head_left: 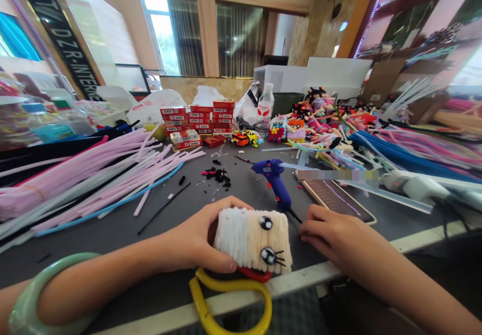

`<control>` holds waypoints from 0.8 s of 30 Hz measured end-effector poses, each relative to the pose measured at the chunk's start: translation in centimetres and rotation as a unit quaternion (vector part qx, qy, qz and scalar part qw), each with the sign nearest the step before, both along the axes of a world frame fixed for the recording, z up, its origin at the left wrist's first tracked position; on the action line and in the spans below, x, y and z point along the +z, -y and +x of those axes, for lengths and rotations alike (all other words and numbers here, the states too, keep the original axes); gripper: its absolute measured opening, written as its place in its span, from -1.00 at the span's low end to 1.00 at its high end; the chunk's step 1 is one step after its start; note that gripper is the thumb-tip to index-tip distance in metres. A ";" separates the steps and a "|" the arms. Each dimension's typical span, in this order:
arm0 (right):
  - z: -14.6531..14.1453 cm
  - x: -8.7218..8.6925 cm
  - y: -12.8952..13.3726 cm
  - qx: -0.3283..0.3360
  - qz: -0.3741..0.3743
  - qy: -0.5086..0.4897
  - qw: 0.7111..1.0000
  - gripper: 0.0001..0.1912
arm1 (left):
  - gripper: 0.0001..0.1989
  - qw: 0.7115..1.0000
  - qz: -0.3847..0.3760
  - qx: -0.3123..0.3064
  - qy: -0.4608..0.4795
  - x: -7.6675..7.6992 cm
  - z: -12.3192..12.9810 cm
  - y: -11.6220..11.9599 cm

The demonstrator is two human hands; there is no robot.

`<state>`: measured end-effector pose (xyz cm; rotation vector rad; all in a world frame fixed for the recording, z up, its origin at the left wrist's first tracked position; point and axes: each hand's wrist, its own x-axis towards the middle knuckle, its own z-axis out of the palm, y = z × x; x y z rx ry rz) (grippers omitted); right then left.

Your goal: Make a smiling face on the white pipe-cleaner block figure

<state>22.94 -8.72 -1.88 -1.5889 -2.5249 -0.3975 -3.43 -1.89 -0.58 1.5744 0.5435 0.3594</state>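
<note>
My left hand [205, 239] is closed around a small block-shaped doll head [250, 237], wrapped in white and cream pipe cleaner. Two black-and-white eyes face up on its cream half, the lower one with thin black lashes. A red part [256, 274] peeks out below it, and a large yellow loop handle [263, 305] lies at the table edge underneath. My right hand [331, 232] is pinched shut right of the head, close to the black cord of the blue glue gun [274, 179]. What its fingertips hold is hidden. The glue gun carries a clear glue stick.
Bundles of pink and white pipe cleaners [86, 174] spread over the left side. Stacked red boxes [199, 119] and a plastic bottle [265, 103] stand at the back. A phone [339, 197], blue pipe cleaners [391, 156] and heaped small dolls [320, 109] are on the right. Black scraps [216, 176] lie mid-table.
</note>
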 end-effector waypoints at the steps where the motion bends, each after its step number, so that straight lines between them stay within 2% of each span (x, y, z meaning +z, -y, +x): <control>1: -0.1 0.0 0.0 0.002 -0.001 -0.002 1.000 -0.81 | -0.39 1.000 -0.001 0.000 -0.003 0.0 0.0 0.0; 8: -0.2 -0.6 -0.2 0.008 0.018 0.001 1.000 -0.90 | -0.40 1.000 -0.001 -0.001 -0.001 0.1 0.0 0.0; 24: -0.2 -0.5 0.0 0.033 0.053 0.024 0.998 -0.84 | -0.42 0.999 0.039 -0.018 -0.007 0.3 -0.1 0.4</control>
